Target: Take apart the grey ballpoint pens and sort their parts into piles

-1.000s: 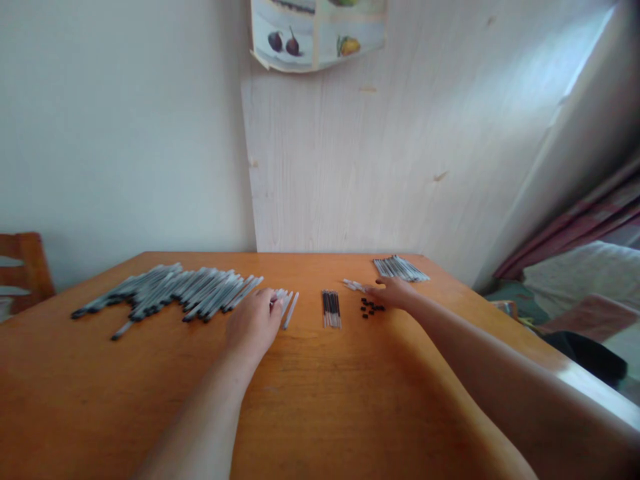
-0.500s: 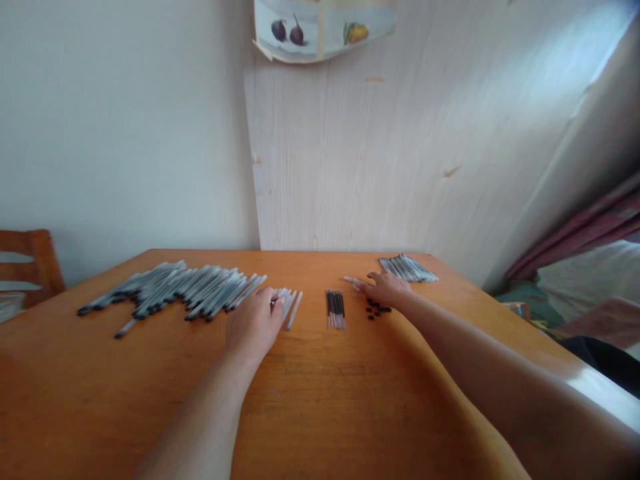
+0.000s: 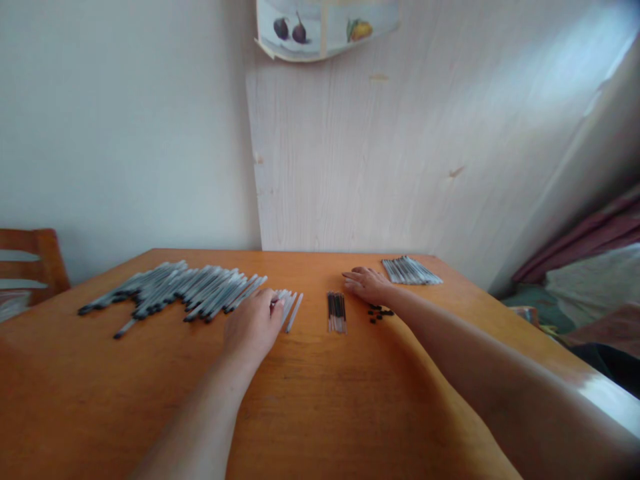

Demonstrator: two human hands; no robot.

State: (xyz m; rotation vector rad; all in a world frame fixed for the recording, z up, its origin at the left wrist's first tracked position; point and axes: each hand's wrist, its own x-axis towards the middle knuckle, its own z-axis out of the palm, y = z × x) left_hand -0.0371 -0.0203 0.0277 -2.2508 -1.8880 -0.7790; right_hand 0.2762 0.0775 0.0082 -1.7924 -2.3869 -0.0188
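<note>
My left hand (image 3: pixel 254 317) rests on the table beside a short row of clear pen barrels (image 3: pixel 294 312). Its thumb and forefinger are drawn together; the other fingers are hidden, and whether anything is between them is unclear. Flat on the wood, fingers stretched out, my right hand (image 3: pixel 367 285) lies just beyond a bundle of dark ink refills (image 3: pixel 337 312). Several small black plugs (image 3: pixel 380 313) are scattered under its wrist, partly covered. Whatever lies beneath the right palm cannot be seen.
A large heap of clear pens with black ends (image 3: pixel 200 291) spreads over the left of the wooden table (image 3: pixel 300 400). At the back right lies a neat row of pens with dark refills (image 3: pixel 411 271). A wooden chair (image 3: pixel 47 267) stands at the left.
My right hand has slid left and flattened. The small clear pieces seen at its fingertips before are now out of sight. My left hand has stayed in place.
</note>
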